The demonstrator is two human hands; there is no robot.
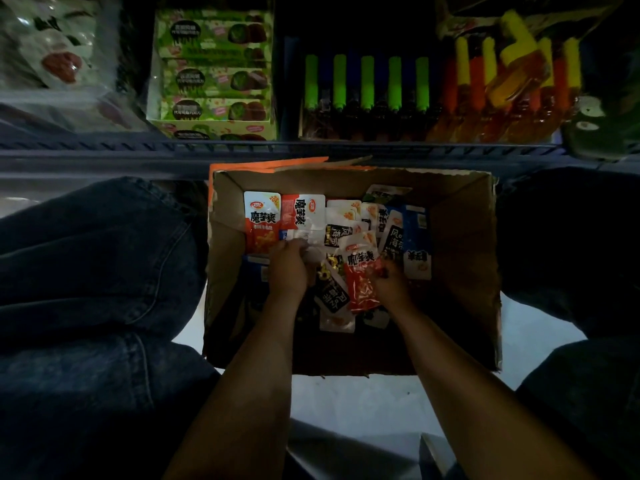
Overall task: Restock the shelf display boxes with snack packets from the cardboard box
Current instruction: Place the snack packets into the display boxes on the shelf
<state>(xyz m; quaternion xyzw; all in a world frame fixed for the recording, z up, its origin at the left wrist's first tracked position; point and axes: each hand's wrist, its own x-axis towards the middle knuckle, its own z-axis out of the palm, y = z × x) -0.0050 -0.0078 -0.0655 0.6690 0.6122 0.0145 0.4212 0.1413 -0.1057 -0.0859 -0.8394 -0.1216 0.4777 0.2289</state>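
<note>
Cardboard box (464, 258) holds our snack packets; our left hand (287, 268) grips white ones, our right hand (391, 282) pinches a red packet (360, 289).

Head view, steeply down, near cardboard box (464, 258)

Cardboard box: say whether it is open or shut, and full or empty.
Open and partly filled. The cardboard box has its top open, loose snack packets cover its floor, and both hands reach inside.
</note>
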